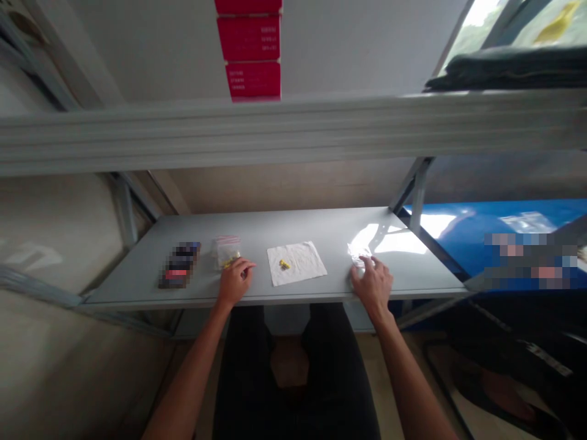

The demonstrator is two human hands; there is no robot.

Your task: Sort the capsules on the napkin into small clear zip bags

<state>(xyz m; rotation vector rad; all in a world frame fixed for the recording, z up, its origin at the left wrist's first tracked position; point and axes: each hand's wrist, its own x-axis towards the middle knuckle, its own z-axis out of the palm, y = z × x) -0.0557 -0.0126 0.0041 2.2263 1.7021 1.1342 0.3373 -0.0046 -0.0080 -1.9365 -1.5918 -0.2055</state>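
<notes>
A white cloth (300,264) lies flat on the grey shelf table, with a few small yellow pieces (284,264) on its left part. To its left rests a clear zip bag (228,245) that has a red-striped top and yellow bits inside. My left hand (236,282) is at the near side of this bag, fingers loosely bent and apart, with nothing visible in them. On the right, my right hand (372,284) spreads its fingers over the near edge of a shiny clear plastic bag (360,253). The contents of that bag cannot be made out in the glare.
A blurred dark phone-like object (180,264) lies at the table's left. Above runs a metal shelf beam (293,134), with stacked red boxes (253,58) and a dark folded cloth (509,67) beyond it. A blue surface (458,223) stands at the right.
</notes>
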